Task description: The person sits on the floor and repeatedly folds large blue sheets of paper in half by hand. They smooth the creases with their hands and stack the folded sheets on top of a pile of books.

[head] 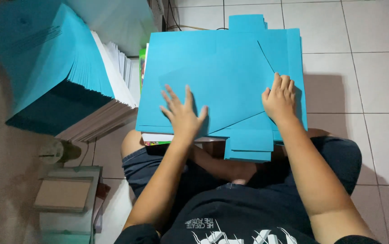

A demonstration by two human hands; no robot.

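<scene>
The person sits cross-legged on the tiled floor [375, 81] with a large turquoise paper sheet [221, 77] laid across a low stack on their lap. It is die-cut, an envelope blank by the look of it, with a tab sticking out at twelve o'clock and another at six, and a diagonal flap already lying over its middle.

The left hand [183, 113] rests flat on the flap toward seven o'clock of the sheet, fingers [173, 97] spread wide, pinching nothing, just bearing down. The right hand [279, 99] sits at about four o'clock, fingers [285, 83] pressed together and curled knuckle-down onto the paper near the slanted fold line; I cannot tell whether a corner is tucked beneath them.

I'd judge the sheet to be light, thin and floppy: stiff enough to hold a crease, but quick to slide on the smooth sheets below and easy to dent or tear at a fold. It looks best handled by an edge or flap corner, one palm pinning the middle.

At ten o'clock, just beside the lap stack, leans a tall pile of finished turquoise envelopes [63, 68], white edges showing. Down at eight o'clock lie a roll of tape [52, 151] and a grey box [65, 194].
</scene>
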